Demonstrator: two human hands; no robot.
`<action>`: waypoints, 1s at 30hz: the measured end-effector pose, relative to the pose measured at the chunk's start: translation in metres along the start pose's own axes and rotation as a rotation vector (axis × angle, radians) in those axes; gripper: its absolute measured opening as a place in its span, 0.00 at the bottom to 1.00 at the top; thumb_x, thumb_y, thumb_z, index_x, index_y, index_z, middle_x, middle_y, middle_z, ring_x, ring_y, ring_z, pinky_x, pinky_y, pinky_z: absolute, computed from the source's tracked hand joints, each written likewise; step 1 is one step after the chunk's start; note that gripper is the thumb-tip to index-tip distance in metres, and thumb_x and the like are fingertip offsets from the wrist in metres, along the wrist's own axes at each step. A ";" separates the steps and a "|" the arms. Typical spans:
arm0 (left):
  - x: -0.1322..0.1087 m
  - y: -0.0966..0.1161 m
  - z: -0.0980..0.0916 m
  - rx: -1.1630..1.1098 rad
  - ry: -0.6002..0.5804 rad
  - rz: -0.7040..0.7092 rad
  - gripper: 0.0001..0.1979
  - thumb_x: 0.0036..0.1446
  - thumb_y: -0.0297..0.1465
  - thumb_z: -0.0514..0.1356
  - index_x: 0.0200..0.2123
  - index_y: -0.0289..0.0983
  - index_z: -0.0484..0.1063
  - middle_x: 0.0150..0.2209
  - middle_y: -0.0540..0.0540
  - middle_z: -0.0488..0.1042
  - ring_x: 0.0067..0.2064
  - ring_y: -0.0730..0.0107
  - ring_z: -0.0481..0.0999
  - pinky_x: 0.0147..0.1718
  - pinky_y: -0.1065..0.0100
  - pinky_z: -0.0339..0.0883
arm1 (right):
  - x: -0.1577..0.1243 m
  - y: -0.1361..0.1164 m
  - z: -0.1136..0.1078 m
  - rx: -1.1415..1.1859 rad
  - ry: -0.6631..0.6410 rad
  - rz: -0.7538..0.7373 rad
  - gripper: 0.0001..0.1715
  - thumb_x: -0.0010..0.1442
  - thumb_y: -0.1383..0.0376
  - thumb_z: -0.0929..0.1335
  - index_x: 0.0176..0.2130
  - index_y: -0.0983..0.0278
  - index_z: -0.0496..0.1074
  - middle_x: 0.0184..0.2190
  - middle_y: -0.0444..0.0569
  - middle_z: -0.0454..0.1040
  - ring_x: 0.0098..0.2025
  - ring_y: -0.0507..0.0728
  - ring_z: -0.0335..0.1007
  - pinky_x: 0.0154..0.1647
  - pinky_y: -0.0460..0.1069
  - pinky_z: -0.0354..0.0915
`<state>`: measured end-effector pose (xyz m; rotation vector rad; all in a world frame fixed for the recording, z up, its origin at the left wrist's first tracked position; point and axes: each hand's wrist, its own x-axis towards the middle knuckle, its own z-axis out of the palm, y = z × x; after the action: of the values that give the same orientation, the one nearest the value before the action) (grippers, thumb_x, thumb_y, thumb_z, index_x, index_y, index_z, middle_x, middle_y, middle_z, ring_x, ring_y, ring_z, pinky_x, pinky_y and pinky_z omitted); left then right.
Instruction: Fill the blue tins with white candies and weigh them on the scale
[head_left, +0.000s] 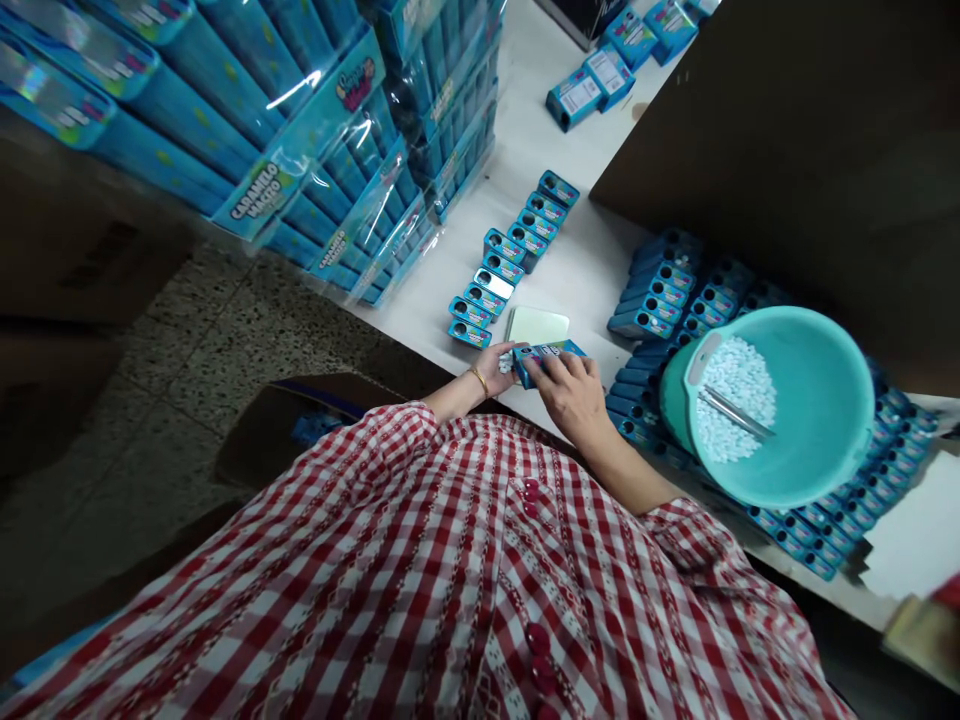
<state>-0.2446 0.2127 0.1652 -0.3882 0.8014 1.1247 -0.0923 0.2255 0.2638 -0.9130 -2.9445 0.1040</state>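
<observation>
One white counter (592,260) over a speckled floor (225,340); wrapped packs (337,130) are stacked at its left edge. One teal bucket (825,470) holds white pellets (731,380) and a metal tool (739,413), type unclear. One blue box (544,353) is gripped between my left hand (501,365) and right hand (574,392) at the counter's near edge, its contents hidden. A row of boxes (510,260) lies just beyond.

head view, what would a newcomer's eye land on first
A teal bucket of small white candies sits at the right, ringed by little blue boxes. Near the middle, the right hand holds a small blue box with the left hand at its end. Shrink-wrapped blue packs tower at upper left.
</observation>
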 end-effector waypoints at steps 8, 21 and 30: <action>-0.024 0.012 0.000 -0.001 0.078 0.013 0.12 0.59 0.26 0.50 0.29 0.29 0.71 0.25 0.42 0.75 0.28 0.69 0.76 0.30 0.69 0.70 | -0.016 0.039 0.049 0.632 0.281 0.342 0.17 0.57 0.62 0.64 0.46 0.62 0.68 0.40 0.51 0.70 0.42 0.58 0.64 0.45 0.54 0.62; -0.064 0.019 -0.046 -0.022 0.240 0.032 0.12 0.59 0.26 0.49 0.36 0.29 0.72 0.29 0.39 0.77 0.33 0.68 0.78 0.35 0.68 0.73 | 0.003 0.050 0.115 0.993 0.286 0.588 0.26 0.53 0.55 0.65 0.49 0.64 0.62 0.45 0.54 0.69 0.46 0.56 0.66 0.45 0.52 0.64; -0.072 0.008 -0.058 0.049 0.182 -0.087 0.14 0.60 0.26 0.47 0.37 0.28 0.72 0.32 0.38 0.77 0.36 0.65 0.78 0.37 0.63 0.72 | -0.031 -0.021 0.064 0.709 0.118 0.158 0.16 0.63 0.62 0.59 0.45 0.64 0.71 0.42 0.54 0.70 0.47 0.56 0.65 0.47 0.52 0.64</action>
<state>-0.2876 0.1324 0.1802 -0.4853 0.9609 0.9961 -0.0834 0.1872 0.2009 -0.9649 -2.4115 0.9800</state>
